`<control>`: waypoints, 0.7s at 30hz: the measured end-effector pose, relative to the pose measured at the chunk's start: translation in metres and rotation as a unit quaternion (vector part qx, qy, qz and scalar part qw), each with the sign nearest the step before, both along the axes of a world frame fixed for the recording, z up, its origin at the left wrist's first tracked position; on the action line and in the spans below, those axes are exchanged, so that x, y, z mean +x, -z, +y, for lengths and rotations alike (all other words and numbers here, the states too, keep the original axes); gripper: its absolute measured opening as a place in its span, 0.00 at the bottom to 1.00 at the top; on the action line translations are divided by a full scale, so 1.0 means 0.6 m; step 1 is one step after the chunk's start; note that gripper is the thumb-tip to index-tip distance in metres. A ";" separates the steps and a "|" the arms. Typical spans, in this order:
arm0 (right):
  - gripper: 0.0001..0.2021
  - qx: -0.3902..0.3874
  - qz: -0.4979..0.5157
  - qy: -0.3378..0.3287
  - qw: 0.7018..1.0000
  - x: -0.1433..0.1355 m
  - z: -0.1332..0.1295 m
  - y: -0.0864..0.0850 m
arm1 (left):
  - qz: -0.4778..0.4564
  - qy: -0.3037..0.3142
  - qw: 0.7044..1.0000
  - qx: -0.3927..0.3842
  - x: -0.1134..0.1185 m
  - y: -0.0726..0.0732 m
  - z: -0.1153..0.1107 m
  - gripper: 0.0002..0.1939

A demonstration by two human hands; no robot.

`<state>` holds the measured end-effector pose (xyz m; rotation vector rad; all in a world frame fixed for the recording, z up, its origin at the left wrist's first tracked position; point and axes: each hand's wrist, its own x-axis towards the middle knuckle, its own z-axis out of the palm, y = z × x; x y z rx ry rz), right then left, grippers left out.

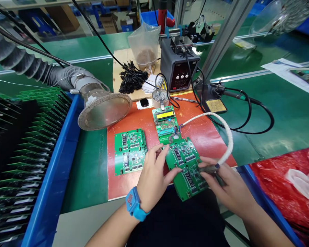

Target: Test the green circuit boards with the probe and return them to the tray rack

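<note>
My left hand (156, 171), with a blue wrist strap (136, 204), grips the left edge of a green circuit board (184, 156) between thumb and fingers. That board is tilted and carries two digit displays. In my right hand (226, 181) is a dark probe (208, 169) on a white sleeved cable (228, 137), its tip against the board's right part; the exact contact point is hidden. The cable runs to a small programmer board (167, 125) with a lit yellow screen, just beyond. Left of my left hand lies a stack of similar circuit boards (130, 151) on the red mat.
A blue bin (47, 192) of upright boards stands at the left, below a fume extraction hood (104, 109). Behind the red mat (118, 187) are a soldering station (179, 65), black parts (132, 77) and an iron stand (213, 99). Red plastic (285, 185) fills a bin at right.
</note>
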<state>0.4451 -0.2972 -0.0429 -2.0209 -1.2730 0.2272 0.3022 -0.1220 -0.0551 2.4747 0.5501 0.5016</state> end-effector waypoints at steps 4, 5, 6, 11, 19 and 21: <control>0.13 0.005 -0.013 -0.001 1.000 0.000 0.000 -0.001 | 0.003 -0.006 1.000 -0.012 0.001 0.002 0.004 0.43; 0.13 0.005 -0.013 0.000 1.000 0.000 0.000 -0.001 | 0.004 -0.005 1.000 -0.017 0.002 0.002 0.006 0.44; 0.13 0.005 -0.013 0.002 1.000 0.000 0.000 -0.002 | 0.004 -0.003 1.000 -0.024 0.002 0.002 0.008 0.45; 0.13 0.003 -0.013 0.005 1.000 -0.001 0.000 -0.002 | 0.019 -0.005 0.997 -0.079 0.002 0.002 0.011 0.42; 0.12 0.006 -0.025 0.006 1.000 0.000 0.003 -0.001 | 0.043 -0.014 0.992 -0.114 0.004 -0.003 0.014 0.38; 0.12 0.008 -0.026 0.005 1.000 -0.001 0.003 -0.003 | 0.050 -0.019 0.991 -0.124 0.005 -0.002 0.016 0.38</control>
